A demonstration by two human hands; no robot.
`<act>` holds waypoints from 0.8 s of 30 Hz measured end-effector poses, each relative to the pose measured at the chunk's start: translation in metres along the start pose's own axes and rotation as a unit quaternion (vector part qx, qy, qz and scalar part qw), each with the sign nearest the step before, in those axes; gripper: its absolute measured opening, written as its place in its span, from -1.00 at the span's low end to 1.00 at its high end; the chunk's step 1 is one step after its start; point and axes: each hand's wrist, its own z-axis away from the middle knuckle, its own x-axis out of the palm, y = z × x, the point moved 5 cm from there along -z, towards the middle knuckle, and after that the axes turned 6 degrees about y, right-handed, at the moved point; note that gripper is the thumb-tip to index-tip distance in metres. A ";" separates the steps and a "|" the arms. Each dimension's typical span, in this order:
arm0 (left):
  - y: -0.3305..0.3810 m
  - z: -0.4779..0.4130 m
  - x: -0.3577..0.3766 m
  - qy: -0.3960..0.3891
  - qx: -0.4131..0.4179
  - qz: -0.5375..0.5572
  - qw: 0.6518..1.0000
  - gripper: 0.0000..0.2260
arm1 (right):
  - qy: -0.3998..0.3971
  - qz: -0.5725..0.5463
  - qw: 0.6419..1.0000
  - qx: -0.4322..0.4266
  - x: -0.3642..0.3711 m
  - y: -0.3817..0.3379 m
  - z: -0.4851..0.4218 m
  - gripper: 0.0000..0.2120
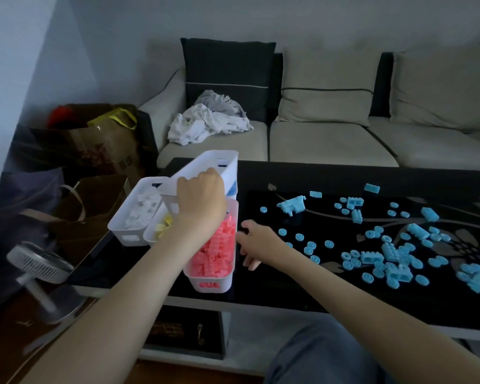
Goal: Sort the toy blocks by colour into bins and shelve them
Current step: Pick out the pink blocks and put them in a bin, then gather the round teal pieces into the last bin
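Left hand [201, 195] grips tilted white bin [205, 164] near desk [344, 178] left edge; right hand [257, 243], fingers relaxed, sits nearer the loose blue blocks [372, 257] to its right.

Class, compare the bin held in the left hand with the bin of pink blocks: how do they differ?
The held bin is raised and tilted; the pink bin sits flat on the table. The held bin shows only a little blue inside; the pink bin is nearly full. Both are white with cut-out handles.
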 end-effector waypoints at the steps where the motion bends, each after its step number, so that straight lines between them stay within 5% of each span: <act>1: 0.009 0.001 0.000 -0.004 0.010 0.009 1.000 -0.85 | 0.029 -0.022 0.999 0.007 -0.009 0.000 -0.001 -0.63; 5: 0.045 -0.001 -0.001 0.010 0.052 0.034 0.998 -0.85 | 0.115 -0.185 0.976 0.023 -0.054 0.001 -0.005 -0.72; 8: 0.071 -0.014 0.002 0.028 0.080 0.057 0.995 -0.86 | 0.148 -0.166 0.975 -0.007 -0.089 0.005 -0.013 -0.77; 14: 0.115 -0.064 0.036 -0.011 0.127 0.153 0.980 -0.86 | 0.197 0.097 0.974 -0.055 -0.145 0.038 -0.051 -0.70; 18: 0.141 -0.093 0.071 -0.054 0.126 0.167 0.976 -0.76 | 0.139 0.306 0.939 -0.067 -0.153 0.076 -0.091 -0.59; 24: 0.154 -0.119 0.126 -0.113 0.084 0.209 0.968 -0.76 | 0.128 0.376 0.912 -0.105 -0.144 0.109 -0.122 -0.46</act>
